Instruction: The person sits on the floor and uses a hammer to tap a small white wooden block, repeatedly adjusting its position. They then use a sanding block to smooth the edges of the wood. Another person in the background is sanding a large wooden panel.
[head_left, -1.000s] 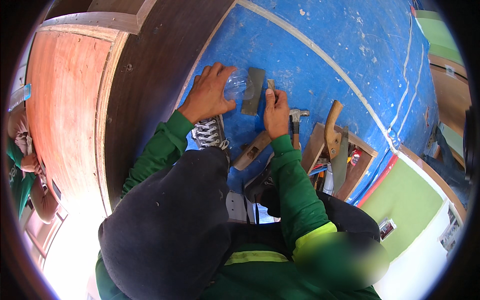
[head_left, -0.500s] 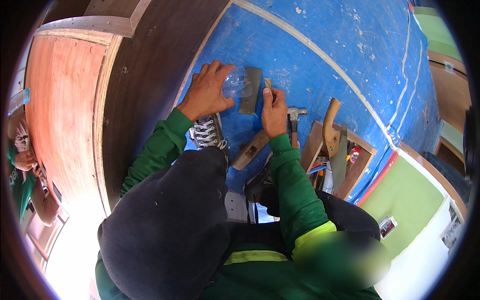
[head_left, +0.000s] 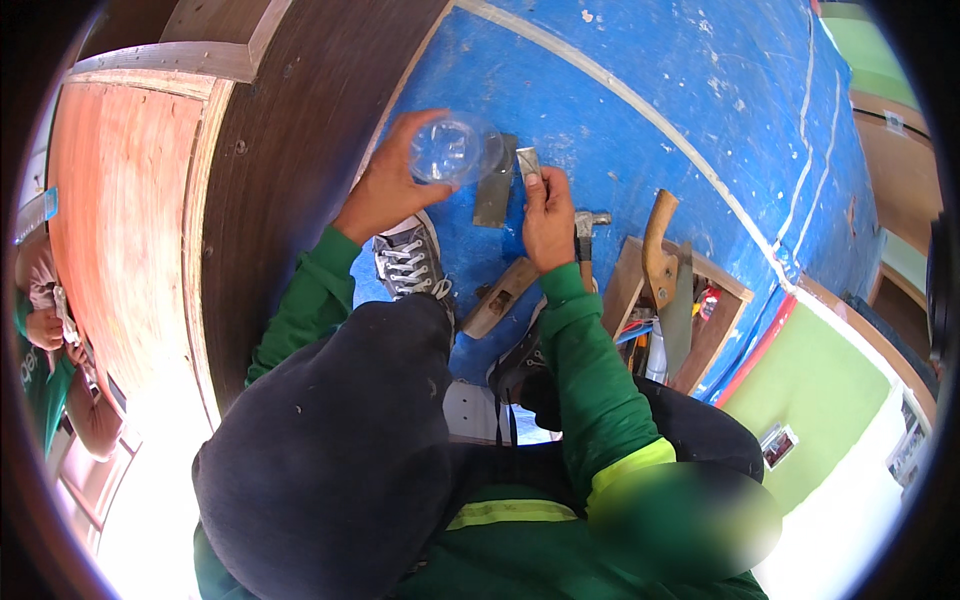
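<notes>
My left hand (head_left: 388, 178) is closed around a clear plastic cup-like container (head_left: 447, 152), tilted so that its round end shows. The container hangs over the left side of a dark grey flat slab, which looks like a sharpening stone (head_left: 492, 190), lying on the blue floor covering. My right hand (head_left: 548, 222) pinches a short flat metal blade (head_left: 527, 160), like a plane iron, just right of the slab. Nearer to me, between my shoes, rests a wooden hand plane body (head_left: 500, 299). A hammer (head_left: 588, 222) lies right beside my right hand.
A wooden toolbox (head_left: 735, 290) at the right holds a handsaw (head_left: 661, 262) and several tools. My left shoe (head_left: 408, 260) stands close to a dark wooden panel (head_left: 290, 150) along the left. Another person's hand (head_left: 45, 328) shows at the far left edge.
My left hand has tipped the clear container, and its round end now shows more. The blade in my right hand has turned, showing more of its flat face.
</notes>
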